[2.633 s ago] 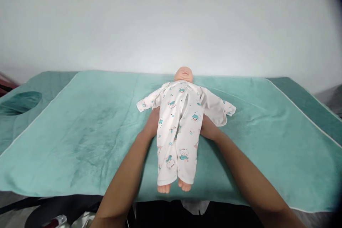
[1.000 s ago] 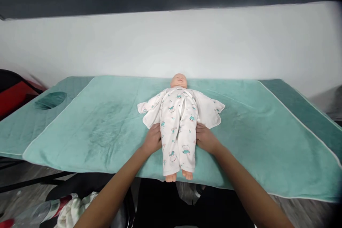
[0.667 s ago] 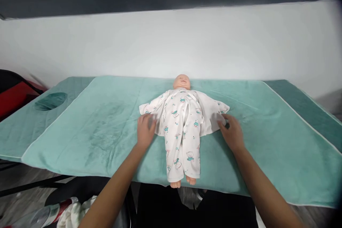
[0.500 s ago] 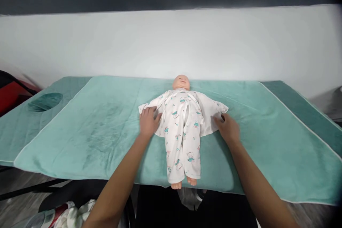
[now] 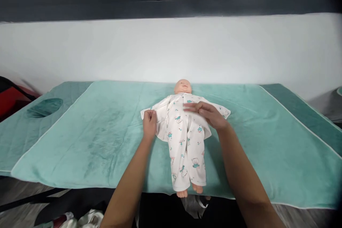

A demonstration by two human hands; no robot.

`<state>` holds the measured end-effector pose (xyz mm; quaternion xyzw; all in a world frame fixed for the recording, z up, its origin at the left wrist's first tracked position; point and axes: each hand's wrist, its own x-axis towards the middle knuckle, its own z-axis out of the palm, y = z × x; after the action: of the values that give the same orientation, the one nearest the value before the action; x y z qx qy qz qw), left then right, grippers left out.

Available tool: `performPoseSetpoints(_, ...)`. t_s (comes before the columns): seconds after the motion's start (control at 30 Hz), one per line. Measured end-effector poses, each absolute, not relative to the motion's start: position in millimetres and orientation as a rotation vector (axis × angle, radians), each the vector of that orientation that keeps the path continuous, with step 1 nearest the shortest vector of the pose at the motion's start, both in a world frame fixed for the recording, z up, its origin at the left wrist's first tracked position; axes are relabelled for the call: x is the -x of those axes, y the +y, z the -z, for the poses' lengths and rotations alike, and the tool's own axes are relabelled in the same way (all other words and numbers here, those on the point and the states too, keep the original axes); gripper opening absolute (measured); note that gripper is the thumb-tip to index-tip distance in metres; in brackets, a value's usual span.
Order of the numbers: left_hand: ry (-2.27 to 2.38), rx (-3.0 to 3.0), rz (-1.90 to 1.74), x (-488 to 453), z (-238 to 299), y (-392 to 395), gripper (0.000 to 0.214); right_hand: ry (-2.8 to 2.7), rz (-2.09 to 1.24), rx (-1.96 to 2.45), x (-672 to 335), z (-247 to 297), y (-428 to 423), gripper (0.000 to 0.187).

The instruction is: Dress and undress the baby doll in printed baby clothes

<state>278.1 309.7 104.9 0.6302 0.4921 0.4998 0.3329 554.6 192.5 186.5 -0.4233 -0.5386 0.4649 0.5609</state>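
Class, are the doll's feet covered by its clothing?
No, both feet stick out bare below the hems of the patterned trousers.

There are two hands (image 5: 150, 124) (image 5: 212, 114), one doll (image 5: 183, 87), two doll feet (image 5: 182, 193) (image 5: 197, 188), one bed (image 5: 101, 131) and one hole (image 5: 45, 108).

Ahead of you, a white wall (image 5: 120, 50) stands behind the bed (image 5: 278, 99), with a dark frame (image 5: 93, 5) running above it. The bed's green cover (image 5: 93, 135) has pale edging, and you have an oval opening (image 5: 45, 108) toward the left end. Below your left, a whitish cloth (image 5: 91, 218) lies crumpled near grey flooring (image 5: 13, 194).
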Motion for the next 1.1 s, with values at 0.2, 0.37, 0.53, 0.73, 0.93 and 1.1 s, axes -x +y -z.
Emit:
performPoseSetpoints(0.2,1.153,-1.211,-1.284,-278,-125,304,0.027,-0.818,-0.924,0.937,-574,-144,211,0.033)
performPoseSetpoints(0.37,0.945,-1.124,-1.368,-306,-173,293,0.028,-0.757,-0.889,0.967,-581,-128,221,0.025)
performPoseSetpoints(0.53,0.895,-1.617,-1.046,-332,-224,258,0.018,-0.808,-0.896,1.061,-568,-126,224,0.023)
performPoseSetpoints(0.73,0.672,-1.969,-0.500,-315,-234,244,0.023,-0.996,-0.785,1.362,-566,-132,219,0.050)
performPoseSetpoints(0.93,0.871,-2.443,-1.009,-308,-226,254,0.026,-1.338,-1.216,1.333,-577,-151,194,0.049)
performPoseSetpoints(1.1,0.660,-2.549,-1.188,-318,-222,266,0.034,-1.371,-1.271,1.410,-592,-150,192,0.051)
